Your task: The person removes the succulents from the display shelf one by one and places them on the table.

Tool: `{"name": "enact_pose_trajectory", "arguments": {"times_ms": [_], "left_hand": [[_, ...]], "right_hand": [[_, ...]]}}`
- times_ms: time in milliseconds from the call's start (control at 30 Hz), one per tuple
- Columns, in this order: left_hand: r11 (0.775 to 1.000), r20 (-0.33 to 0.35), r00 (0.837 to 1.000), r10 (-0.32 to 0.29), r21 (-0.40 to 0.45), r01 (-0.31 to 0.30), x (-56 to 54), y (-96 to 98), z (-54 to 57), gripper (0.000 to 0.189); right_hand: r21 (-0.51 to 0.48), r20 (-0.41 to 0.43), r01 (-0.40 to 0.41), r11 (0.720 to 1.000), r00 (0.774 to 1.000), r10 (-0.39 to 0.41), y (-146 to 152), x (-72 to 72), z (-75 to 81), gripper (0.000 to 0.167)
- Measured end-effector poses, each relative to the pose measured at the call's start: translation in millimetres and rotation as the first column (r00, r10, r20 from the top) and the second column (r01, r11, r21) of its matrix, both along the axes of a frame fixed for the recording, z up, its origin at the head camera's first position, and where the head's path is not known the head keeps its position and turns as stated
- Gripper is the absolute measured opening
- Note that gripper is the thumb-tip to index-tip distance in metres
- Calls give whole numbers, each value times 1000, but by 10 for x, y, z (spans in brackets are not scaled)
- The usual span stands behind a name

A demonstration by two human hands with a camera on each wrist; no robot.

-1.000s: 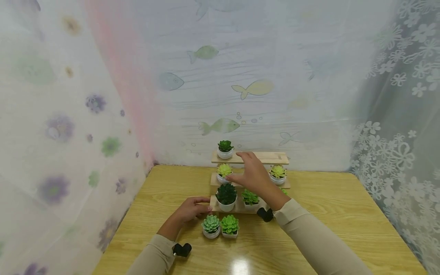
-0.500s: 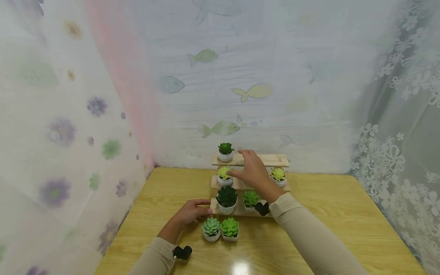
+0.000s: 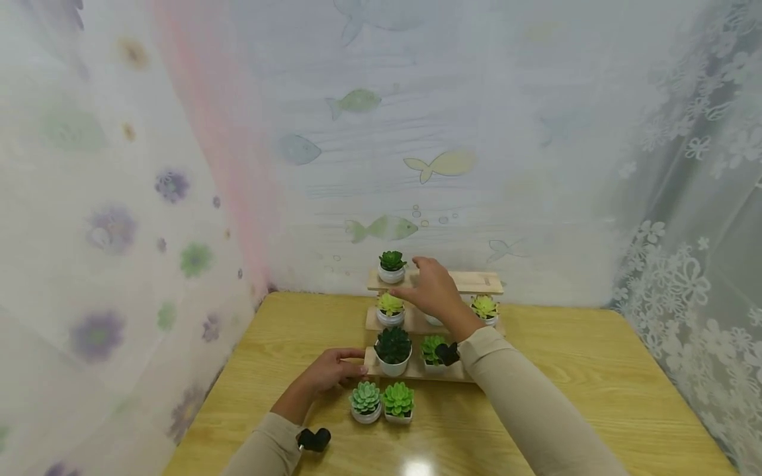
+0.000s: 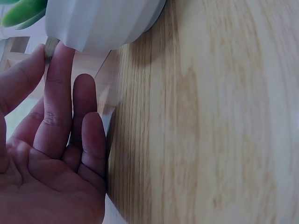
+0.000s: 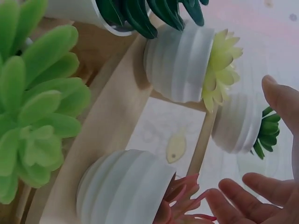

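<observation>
A wooden tiered plant stand [image 3: 476, 283] bears several small potted succulents. My left hand [image 3: 327, 370] pinches the left end of its lowest board between thumb and finger; the left wrist view shows the board edge [image 4: 52, 48] there. Spread over the middle tier, my right hand [image 3: 437, 291] holds nothing. In the right wrist view its fingertips lie close to a reddish succulent [image 5: 180, 203] in a ribbed white pot; whether they touch it I cannot tell. To its left sit a yellow-green succulent [image 3: 390, 304] and, on the top board, a green one [image 3: 391, 259].
The lowest tier holds a dark green succulent [image 3: 393, 344] and a bright green one [image 3: 431, 349]. A pale green succulent [image 3: 365, 395] and a light green one [image 3: 399, 398] stand on the table [image 3: 286, 317] before the stand. Another yellow-green succulent [image 3: 485, 306] sits right.
My right hand has risen slightly relative to the stand, baring part of a white pot on the middle tier. The left hand keeps its hold on the board.
</observation>
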State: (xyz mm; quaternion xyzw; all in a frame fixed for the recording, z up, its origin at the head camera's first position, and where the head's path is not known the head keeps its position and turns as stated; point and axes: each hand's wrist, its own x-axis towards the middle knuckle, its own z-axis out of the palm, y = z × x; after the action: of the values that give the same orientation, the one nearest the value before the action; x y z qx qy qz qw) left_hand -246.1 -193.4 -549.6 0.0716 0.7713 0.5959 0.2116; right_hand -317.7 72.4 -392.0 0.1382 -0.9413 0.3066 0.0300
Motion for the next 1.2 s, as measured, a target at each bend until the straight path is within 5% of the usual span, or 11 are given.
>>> {"name": "enact_pose_trajectory", "arguments": {"times_ms": [967, 1200], "left_hand": [[1000, 19, 1000, -4, 4, 4, -35, -23, -1, 56], [1000, 11, 1000, -5, -8, 5, -32, -21, 11, 57]], "right_hand": [[-67, 74, 65, 996, 995, -60, -290, -368, 4, 94], [-111, 80, 67, 992, 995, -58, -350, -391, -9, 79]]}}
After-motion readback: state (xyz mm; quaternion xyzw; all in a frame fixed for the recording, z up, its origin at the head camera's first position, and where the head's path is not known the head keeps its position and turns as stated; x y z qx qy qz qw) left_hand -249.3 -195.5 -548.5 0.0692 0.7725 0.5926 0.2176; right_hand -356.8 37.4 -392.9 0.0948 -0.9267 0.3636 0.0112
